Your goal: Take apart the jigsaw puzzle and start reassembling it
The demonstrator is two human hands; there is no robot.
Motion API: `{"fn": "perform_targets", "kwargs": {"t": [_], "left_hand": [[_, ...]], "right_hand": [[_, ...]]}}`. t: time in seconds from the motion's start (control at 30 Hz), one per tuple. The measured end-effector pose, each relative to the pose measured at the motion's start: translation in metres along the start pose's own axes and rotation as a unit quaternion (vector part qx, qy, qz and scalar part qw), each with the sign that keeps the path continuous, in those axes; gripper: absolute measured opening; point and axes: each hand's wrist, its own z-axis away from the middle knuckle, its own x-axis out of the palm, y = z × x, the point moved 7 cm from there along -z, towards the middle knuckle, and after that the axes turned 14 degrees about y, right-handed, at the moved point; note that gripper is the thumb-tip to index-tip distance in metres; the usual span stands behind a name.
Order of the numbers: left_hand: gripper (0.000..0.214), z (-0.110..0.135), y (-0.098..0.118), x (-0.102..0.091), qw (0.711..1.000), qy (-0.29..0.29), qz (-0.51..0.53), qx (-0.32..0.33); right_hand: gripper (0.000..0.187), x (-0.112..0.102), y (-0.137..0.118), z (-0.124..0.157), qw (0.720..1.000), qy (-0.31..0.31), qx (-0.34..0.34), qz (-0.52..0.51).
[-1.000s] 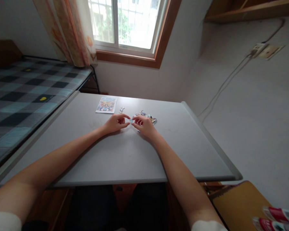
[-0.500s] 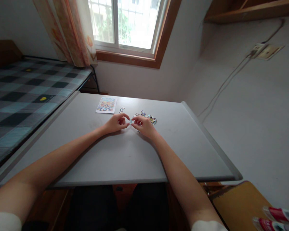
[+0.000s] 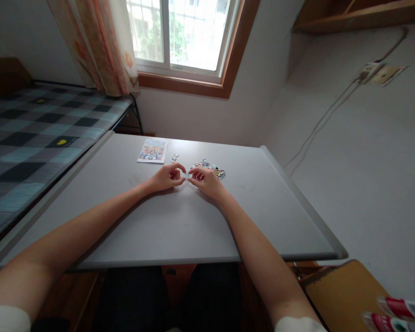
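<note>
Between my fingertips is a small pale-blue jigsaw puzzle piece [image 3: 187,175]; whether it is one piece or two joined is too small to tell. My left hand [image 3: 168,177] pinches its left side with thumb and forefinger. From the right, my right hand [image 3: 206,180] pinches it in the same way. A heap of loose puzzle pieces [image 3: 204,163] lies just beyond my right hand and is partly hidden by it. Several more pieces [image 3: 174,157] lie in a short row behind my left hand. To the left of them is a printed picture sheet [image 3: 153,151].
The grey-white table [image 3: 152,230] has raised edges at its left and right sides. A bed with a checked cover [image 3: 55,124] stands at the left. At the lower right, red-labelled bottles [image 3: 401,306] lie on a wooden stool [image 3: 346,286]. A window [image 3: 183,37] is ahead.
Almost nothing differs. Both hands keep their pinch at the same place, with only a very slight shift of the fingertips and the piece.
</note>
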Motion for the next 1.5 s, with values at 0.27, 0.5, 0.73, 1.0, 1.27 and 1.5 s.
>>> {"fn": "perform_targets", "kwargs": {"t": [0.27,0.5,0.73,1.0,1.27,1.5], "left_hand": [[0.019,-0.001,-0.0008,-0.0004,1.0,0.002,-0.001,-0.004],[0.018,-0.0005,-0.0002,-0.0006,1.0,0.004,0.003,-0.004],[0.019,0.0015,-0.0021,0.003,1.0,-0.024,0.012,-0.006],[0.018,0.0021,0.0027,0.004,0.999,-0.037,0.007,-0.01],[0.018,0.0023,0.0002,0.0039,0.999,-0.038,0.018,-0.022],[0.02,0.0019,0.0022,0.0038,0.999,-0.041,0.02,-0.02]], "right_hand": [[0.017,-0.0008,-0.0016,-0.0005,1.0,0.002,0.009,0.0],[0.019,0.0,0.0012,0.0007,1.0,-0.008,0.017,-0.012],[0.019,0.0011,0.0019,0.0025,0.999,-0.023,0.02,-0.012],[0.016,0.0018,0.0,0.0038,0.999,-0.031,0.017,-0.013],[0.017,0.0009,-0.0023,0.0029,0.999,-0.023,0.018,-0.024],[0.018,-0.0005,-0.0005,0.0024,0.999,-0.022,0.021,-0.016]]}}
